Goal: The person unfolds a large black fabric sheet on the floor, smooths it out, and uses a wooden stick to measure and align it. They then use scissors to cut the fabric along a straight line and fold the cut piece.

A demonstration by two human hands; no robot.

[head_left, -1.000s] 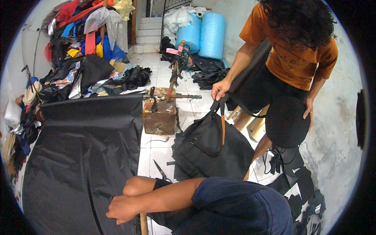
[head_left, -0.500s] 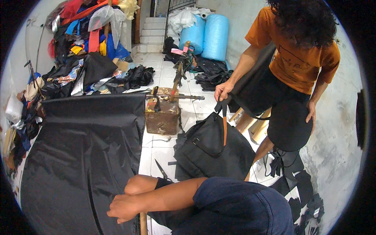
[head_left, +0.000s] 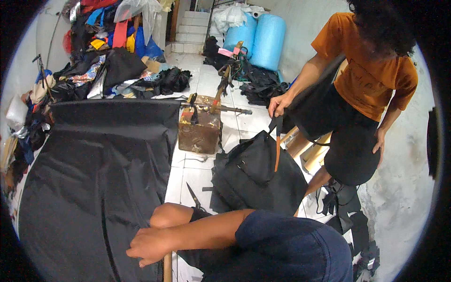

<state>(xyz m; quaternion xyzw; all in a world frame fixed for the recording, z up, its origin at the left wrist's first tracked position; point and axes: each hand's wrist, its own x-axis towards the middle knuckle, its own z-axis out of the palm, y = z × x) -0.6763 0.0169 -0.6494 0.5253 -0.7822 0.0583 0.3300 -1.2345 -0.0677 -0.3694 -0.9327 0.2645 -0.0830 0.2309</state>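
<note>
Right hand [head_left: 148,245], lower centre, fingers curled, pressing smooth black sheet [head_left: 89,188]; grip uncertain. Slim scissors [head_left: 194,196] on glossy tiles [head_left: 185,171].

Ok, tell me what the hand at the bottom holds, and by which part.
Right hand lies on the black cloth's right edge, fingers curled; a grip cannot be told.

Fabric sheet [head_left: 94,174] lies left, bag [head_left: 258,178] right (box [head_left: 199,129] behind, between them).

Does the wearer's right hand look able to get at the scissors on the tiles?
Probably yes: the right hand rests on the black fabric, and the scissors lie uncovered nearby, just past the bent knee.
</note>
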